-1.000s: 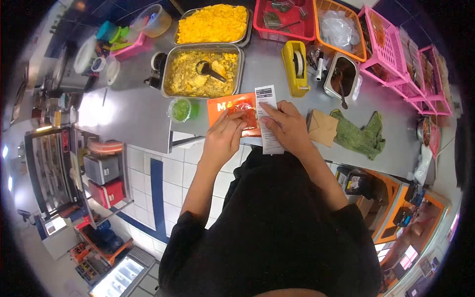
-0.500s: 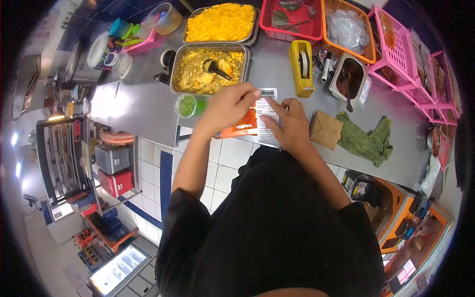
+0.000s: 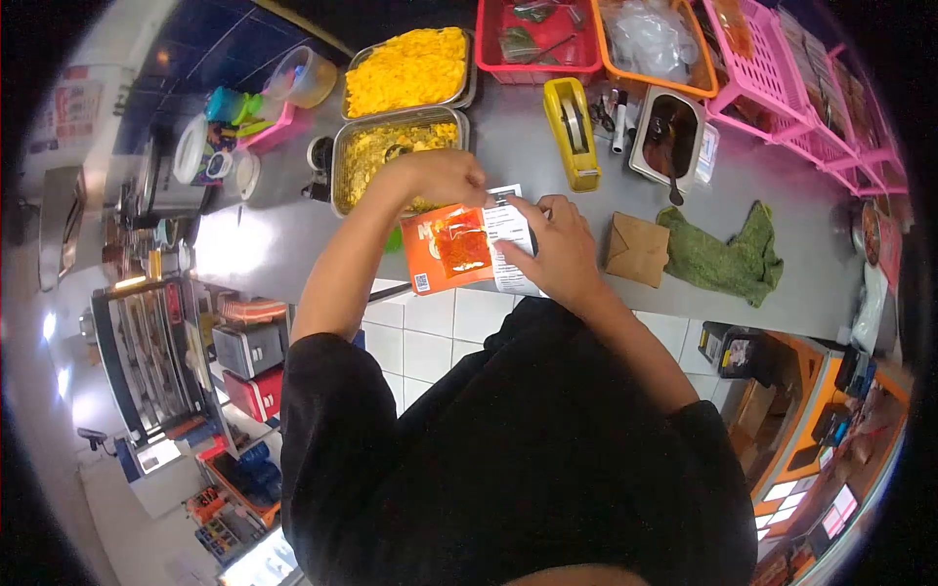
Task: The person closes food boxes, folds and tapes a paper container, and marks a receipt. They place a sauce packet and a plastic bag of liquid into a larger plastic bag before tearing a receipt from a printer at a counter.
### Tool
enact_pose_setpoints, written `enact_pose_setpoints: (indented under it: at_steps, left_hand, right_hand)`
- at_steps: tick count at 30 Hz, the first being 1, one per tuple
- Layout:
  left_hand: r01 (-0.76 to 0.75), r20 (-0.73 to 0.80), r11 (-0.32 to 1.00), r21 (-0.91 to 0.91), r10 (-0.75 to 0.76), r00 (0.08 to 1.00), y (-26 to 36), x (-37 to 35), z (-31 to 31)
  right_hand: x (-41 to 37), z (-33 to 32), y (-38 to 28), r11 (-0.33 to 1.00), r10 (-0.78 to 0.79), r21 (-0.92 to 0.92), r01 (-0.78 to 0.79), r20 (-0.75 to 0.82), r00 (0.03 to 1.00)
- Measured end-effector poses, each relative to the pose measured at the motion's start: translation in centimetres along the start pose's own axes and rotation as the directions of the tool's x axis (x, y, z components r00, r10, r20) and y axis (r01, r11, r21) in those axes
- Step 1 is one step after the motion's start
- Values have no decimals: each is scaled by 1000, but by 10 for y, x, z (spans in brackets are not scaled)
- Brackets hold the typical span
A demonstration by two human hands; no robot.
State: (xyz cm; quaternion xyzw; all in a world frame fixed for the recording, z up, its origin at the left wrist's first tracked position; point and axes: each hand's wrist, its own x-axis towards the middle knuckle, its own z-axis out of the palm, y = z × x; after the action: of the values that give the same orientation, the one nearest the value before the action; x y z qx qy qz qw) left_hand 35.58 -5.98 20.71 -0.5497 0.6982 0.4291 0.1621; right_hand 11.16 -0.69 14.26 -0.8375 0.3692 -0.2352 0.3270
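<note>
A white printed receipt (image 3: 506, 233) lies over the right part of an orange printed card (image 3: 423, 256) at the near table edge. On the card rests a clear packet of red sauce (image 3: 462, 244). My left hand (image 3: 442, 180) is closed by the receipt's top left corner, fingertips pressed together; what they hold, if anything, is hidden. My right hand (image 3: 565, 246) lies on the receipt's right side with thumb and fingers spread. Beyond my left forearm stands a tray of yellow food (image 3: 366, 156), partly covered by that arm.
A fuller tray of yellow food (image 3: 410, 66) is behind. Rightward are a yellow tape dispenser (image 3: 576, 146), a brown paper packet (image 3: 635, 250), a green cloth (image 3: 721, 252) and a metal container with a spoon (image 3: 655, 156). Red (image 3: 493, 70) and orange (image 3: 625, 78) baskets line the back.
My view has shifted, so the table items sit differently in frame. My left hand has moved up and left off the card, uncovering the sauce packet. My right hand stays on the receipt.
</note>
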Motion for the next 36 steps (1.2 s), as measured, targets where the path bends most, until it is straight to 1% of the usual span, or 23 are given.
enact_pose_setpoints:
  at_steps: [3,5,6,8,10,12,13,14,15,16,17,18,20,22,23,24,25,27,28,30,31,35,36]
  left_hand:
    - [135,-16,980,147,-134,991,-18,2,0]
    - [293,199,924,-245,-248,948,-35,3,4]
    - [293,192,924,-246,-250,949,-44,4,15]
    - [233,182,651,-722,-145,972,-63,10,41]
    - [235,207,552,-800,-114,972,-61,6,43]
    - [276,171,731,-624,-217,961,-56,-2,36]
    - [276,176,735,-619,-212,961,-56,-7,32]
    - [227,-100,912,-342,-276,956,-58,-10,26]
    - [234,-377,972,-16,-223,899,-53,-9,21]
    - [221,-373,975,-9,-208,904,-20,-11,12]
    - [-3,-533,886,-464,-276,800,37,-19,3]
    - [-310,-605,580,-753,-426,673,85,-19,6]
    - [-544,-533,141,-827,-503,681,150,7,28]
    - [-470,-489,209,-858,-614,620,180,65,56]
    - [-456,-435,159,-876,-667,604,180,93,65]
    - [-442,-379,109,-890,-715,587,172,120,70]
    - [-439,-377,115,-891,-727,574,158,141,79]
    - [-212,-166,53,-976,-810,563,138,171,86]
    - [-203,-168,65,-977,-818,549,134,177,89]
    - [-273,-73,-145,-951,-751,656,133,170,89]
    - [-347,-92,-177,-921,-767,635,136,168,90]
    - [-499,-229,-157,-852,-746,626,127,174,109]
    - [-602,-270,-168,-781,-778,567,135,176,117]
  right_hand:
    - [0,-2,-1,1000,7,-28,-6,16,1000]
    - [0,-3,0,999,-13,-30,13,0,1000]
    - [1,-3,0,999,-32,-33,31,-14,999]
    - [1,-1,2,999,-40,-33,39,-27,999]
    - [1,-1,2,999,-41,-33,40,-35,999]
    - [1,-2,1,1000,1,2,-1,-1,1000]
    - [0,1,3,1000,9,1,-9,-6,1000]
    - [-1,7,8,992,23,126,-21,-17,1000]
    - [-2,12,14,969,38,246,-30,-28,999]
    - [-3,18,20,970,50,240,-40,-36,998]
    - [-4,24,25,927,39,374,-21,-39,998]
    - [-5,28,31,865,20,502,1,-36,999]
    - [-2,40,42,805,10,593,-19,19,1000]
    - [-3,71,64,788,-246,564,247,-80,966]
    - [-2,50,62,794,-213,594,130,70,975]
    - [-1,48,66,783,-227,607,137,74,971]
    - [1,51,69,808,-227,563,174,26,974]
    - [6,61,71,820,-228,527,222,-54,972]
    - [5,61,76,808,-230,543,227,-64,971]
    - [5,51,74,860,-259,440,259,-63,964]
    - [7,56,75,789,-267,546,281,-107,958]
    - [3,65,79,770,-250,575,276,-126,960]
    - [3,64,79,809,-242,530,252,-91,966]
